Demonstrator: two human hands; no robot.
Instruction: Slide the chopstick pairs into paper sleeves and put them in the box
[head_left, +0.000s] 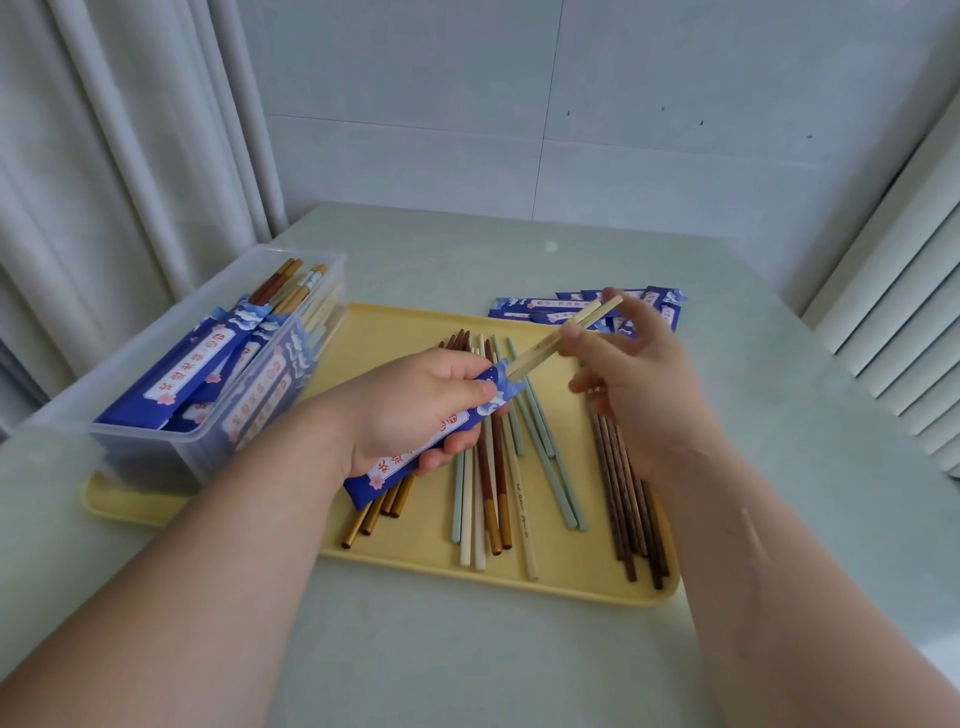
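My left hand (410, 410) grips a blue paper sleeve (382, 475) with a white label, held slanted above the yellow tray (415, 564). A pale wooden chopstick pair (571, 330) sticks out of the sleeve's upper mouth, and my right hand (631, 374) pinches it near the top end. Loose chopsticks (498, 467) in mint, cream, red-brown and gold lie on the tray below. A clear plastic box (208, 379) on the left holds several sleeved pairs.
A pile of empty blue sleeves (545, 306) lies on the table behind the tray, partly hidden by my right hand. Dark brown chopsticks (631, 519) lie at the tray's right side. Curtains hang at the left, and a wall stands behind the table.
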